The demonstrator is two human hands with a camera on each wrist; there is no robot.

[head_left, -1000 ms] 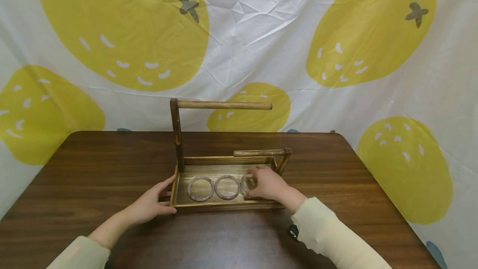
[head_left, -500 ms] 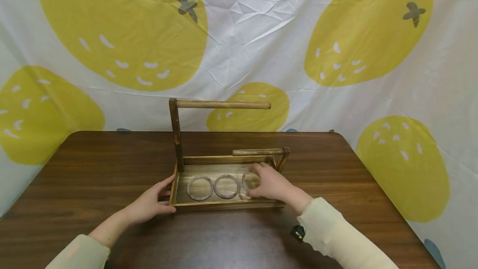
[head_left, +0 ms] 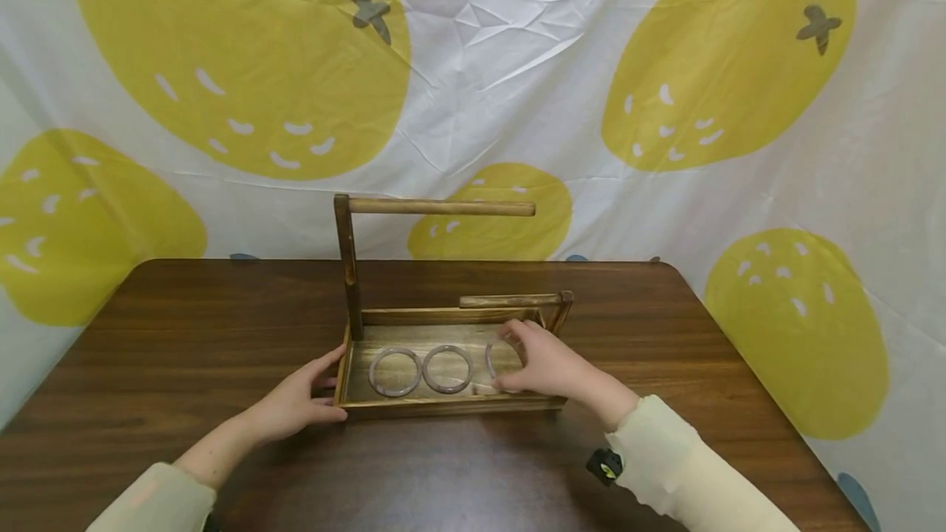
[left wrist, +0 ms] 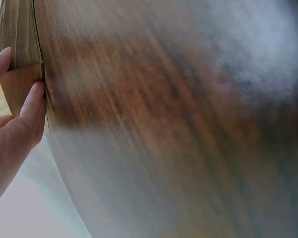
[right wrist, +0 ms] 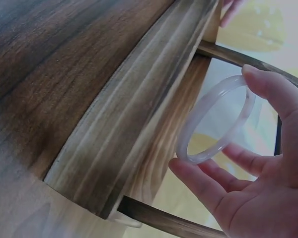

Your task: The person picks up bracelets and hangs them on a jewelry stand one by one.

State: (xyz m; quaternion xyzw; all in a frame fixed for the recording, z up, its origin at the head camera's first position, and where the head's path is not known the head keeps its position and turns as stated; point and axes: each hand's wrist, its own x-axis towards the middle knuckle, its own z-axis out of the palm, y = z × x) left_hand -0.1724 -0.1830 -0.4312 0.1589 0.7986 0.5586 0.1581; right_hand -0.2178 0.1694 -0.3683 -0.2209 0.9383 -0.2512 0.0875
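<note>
A wooden tray [head_left: 458, 405] stands on a dark bench [head_left: 443, 474], between its left and right edges and nearer the far edge than the corners in front. A tall post with a crossbar [head_left: 443, 208] rises at the tray's left end, and a lower bar [head_left: 510, 301] stands at its right end. Inside the tray, two pale rings lie flat, touching side by side: one [head_left: 395, 393] toward the left end, the other [head_left: 447, 391] near the middle. The right hand [head_left: 547, 361] reaches over the front edge at the tray's right end, pinching a third ring [right wrist: 197, 114] between thumb and fingers; that ring is tilted, and whether it touches the tray floor cannot be told. The left hand [head_left: 294, 402] touches the tray's left end, its fingers spread apart, thumb at the front-left corner. Behind the bench's far edge hangs a white cloth [head_left: 502, 105] printed with large yellow fruit.
</note>
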